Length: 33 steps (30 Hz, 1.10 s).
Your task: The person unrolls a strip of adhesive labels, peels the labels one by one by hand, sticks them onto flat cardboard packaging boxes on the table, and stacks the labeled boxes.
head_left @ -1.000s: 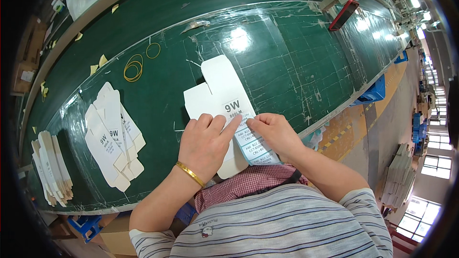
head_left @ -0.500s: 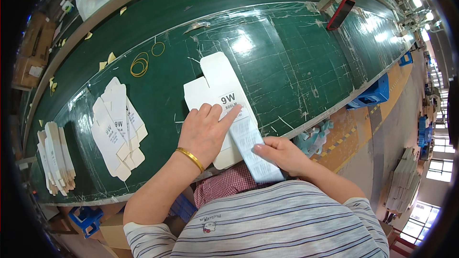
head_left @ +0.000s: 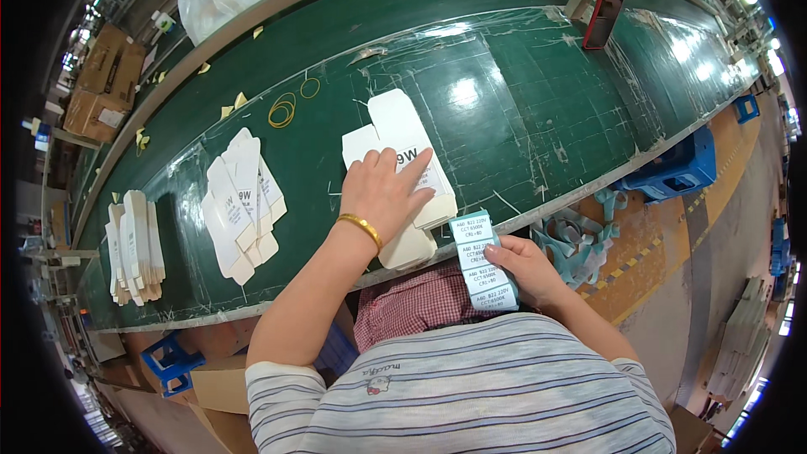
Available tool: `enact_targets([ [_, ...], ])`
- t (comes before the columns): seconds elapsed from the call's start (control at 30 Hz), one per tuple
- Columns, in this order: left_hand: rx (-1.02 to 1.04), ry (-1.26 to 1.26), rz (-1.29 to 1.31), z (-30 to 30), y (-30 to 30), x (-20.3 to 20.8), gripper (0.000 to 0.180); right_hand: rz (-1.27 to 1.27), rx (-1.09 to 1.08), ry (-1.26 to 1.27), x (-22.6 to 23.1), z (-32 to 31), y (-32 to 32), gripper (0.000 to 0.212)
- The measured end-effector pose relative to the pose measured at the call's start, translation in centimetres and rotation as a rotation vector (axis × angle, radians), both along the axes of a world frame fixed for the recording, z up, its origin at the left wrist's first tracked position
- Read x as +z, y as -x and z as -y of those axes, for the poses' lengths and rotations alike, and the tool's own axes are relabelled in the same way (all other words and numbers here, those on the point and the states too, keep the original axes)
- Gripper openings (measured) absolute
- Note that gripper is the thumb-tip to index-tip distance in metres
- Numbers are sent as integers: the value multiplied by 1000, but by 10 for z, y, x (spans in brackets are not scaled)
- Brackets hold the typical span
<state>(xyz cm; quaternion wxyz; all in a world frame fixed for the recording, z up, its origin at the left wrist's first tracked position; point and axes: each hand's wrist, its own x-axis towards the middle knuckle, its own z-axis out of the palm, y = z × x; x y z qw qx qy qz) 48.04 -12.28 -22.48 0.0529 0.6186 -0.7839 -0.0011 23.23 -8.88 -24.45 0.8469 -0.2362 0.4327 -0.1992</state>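
A stack of flattened white cartons [head_left: 395,118] with black print lies near the front edge of the green table. My left hand [head_left: 378,197], a gold bangle at its wrist, rests on the top carton with fingers spread, partly covering the print. Just right of the stack, my right hand [head_left: 528,269] pinches a strip of labels [head_left: 481,245] between thumb and fingers. The strip is pale blue with dark printing, and it hangs over the table edge, apart from the cartons.
Fanned flat cartons [head_left: 239,202] and a bundle of folded cartons [head_left: 134,248] lie to the left. Yellow rubber bands [head_left: 282,111] are farther back. A red phone [head_left: 603,18] leans on a post. Pale blue strip waste [head_left: 580,235] hangs beside a blue stool [head_left: 672,164].
The label strip has moved off the carton stack toward the right, and its printed label side now shows. My left hand has flattened and spread on the carton. The whole view has shifted.
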Motion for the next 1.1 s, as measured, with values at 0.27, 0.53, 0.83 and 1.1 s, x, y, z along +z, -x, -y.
enact_targets([
  [0.27,21,170,-201,-26,-27,-9,62,21,-44,56,-3,1,9,27],
  [0.53,-193,162,-114,-21,-8,-17,21,57,-25,122,-17,0,11,25],
  [0.83,-196,327,-4,-44,-59,48,24,-38,-24,250,-12,10,16,26],
  [1.1,147,322,323,-128,-186,40,20,-160,157,506,-1,23,2,25],
])
